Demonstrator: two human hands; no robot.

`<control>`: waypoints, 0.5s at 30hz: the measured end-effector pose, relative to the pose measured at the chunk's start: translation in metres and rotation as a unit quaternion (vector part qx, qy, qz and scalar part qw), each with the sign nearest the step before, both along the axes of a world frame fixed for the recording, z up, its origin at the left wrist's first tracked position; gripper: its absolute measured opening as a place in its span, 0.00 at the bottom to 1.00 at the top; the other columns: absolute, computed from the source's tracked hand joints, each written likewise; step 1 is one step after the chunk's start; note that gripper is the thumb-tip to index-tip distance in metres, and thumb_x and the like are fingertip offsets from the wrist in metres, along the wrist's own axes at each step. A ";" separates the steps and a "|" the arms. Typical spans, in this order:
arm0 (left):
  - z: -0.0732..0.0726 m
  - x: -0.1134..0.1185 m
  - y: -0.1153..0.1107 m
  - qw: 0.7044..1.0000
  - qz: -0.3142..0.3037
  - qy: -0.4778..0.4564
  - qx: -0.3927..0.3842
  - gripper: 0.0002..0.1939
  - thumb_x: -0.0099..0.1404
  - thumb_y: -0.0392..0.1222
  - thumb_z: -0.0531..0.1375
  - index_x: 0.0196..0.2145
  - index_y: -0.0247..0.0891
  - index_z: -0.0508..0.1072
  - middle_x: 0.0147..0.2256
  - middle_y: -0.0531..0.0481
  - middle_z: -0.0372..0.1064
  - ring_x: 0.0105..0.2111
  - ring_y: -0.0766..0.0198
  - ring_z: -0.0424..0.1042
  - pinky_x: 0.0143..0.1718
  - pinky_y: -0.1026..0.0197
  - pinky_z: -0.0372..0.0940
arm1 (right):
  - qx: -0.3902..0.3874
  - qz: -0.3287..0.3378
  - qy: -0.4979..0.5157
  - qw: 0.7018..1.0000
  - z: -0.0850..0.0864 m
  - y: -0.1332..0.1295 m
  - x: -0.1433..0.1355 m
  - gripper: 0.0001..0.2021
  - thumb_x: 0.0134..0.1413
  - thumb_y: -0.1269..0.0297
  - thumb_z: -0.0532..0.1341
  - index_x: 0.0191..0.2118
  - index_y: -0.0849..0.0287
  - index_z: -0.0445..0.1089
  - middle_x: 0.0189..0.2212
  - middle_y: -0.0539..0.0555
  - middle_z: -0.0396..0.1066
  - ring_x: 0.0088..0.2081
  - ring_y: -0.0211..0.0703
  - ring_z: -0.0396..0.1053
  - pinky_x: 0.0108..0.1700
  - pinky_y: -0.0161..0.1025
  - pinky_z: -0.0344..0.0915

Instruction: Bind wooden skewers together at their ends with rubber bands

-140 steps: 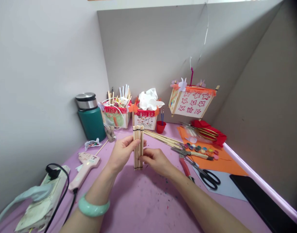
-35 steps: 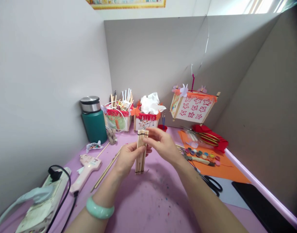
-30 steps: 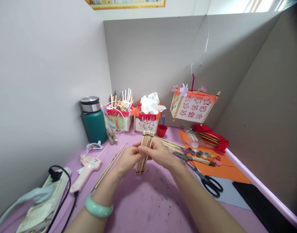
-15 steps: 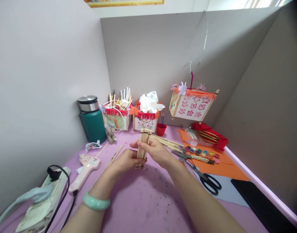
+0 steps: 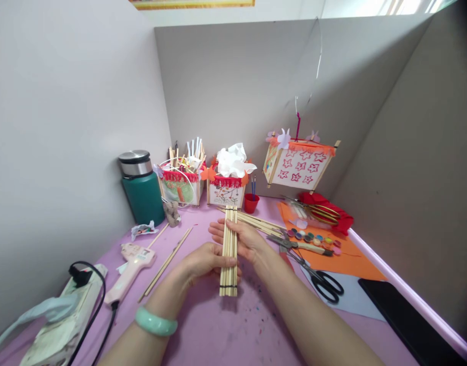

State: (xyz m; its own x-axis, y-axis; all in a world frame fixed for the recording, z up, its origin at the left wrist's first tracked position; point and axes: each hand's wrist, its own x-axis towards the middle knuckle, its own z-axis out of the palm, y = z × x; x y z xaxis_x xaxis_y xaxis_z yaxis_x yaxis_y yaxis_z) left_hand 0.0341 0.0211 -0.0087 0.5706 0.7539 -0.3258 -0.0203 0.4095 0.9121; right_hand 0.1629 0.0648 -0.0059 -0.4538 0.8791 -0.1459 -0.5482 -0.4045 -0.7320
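Steadying a banded bundle of wooden sticks (image 5: 229, 246) over the purple tabletop (image 5: 218, 335), I grasp its lower half in my left hand (image 5: 206, 260), thumb over the front. My right hand (image 5: 246, 241) clasps the upper half, fingers spread behind, probably to keep it level. Black bands (image 5: 228, 286) near twelve and six o'clock seem to bind it. The pink glue gun (image 5: 136, 262) at nine o'clock and black-handled scissors (image 5: 317, 277) at four likely sit aside for elbow room.
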 end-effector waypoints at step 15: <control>-0.014 -0.010 0.022 0.921 0.133 0.203 0.306 0.13 0.54 0.45 0.60 0.28 0.30 0.76 0.26 0.44 0.72 0.30 0.56 0.70 0.31 0.61 0.62 | 0.306 -0.008 -0.122 0.944 0.028 -0.021 -0.006 0.14 0.52 0.54 0.58 0.34 0.62 0.69 0.34 0.56 0.73 0.37 0.43 0.72 0.45 0.44 0.65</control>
State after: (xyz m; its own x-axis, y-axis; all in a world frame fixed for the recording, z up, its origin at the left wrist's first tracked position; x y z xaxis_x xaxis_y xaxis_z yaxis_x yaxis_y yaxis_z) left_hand 0.0245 0.0435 -0.0226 0.2648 0.9624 0.0598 0.3478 -0.1532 0.9250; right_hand 0.1568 0.0436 0.0221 -0.4575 0.8396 0.2928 -0.3355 0.1420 -0.9313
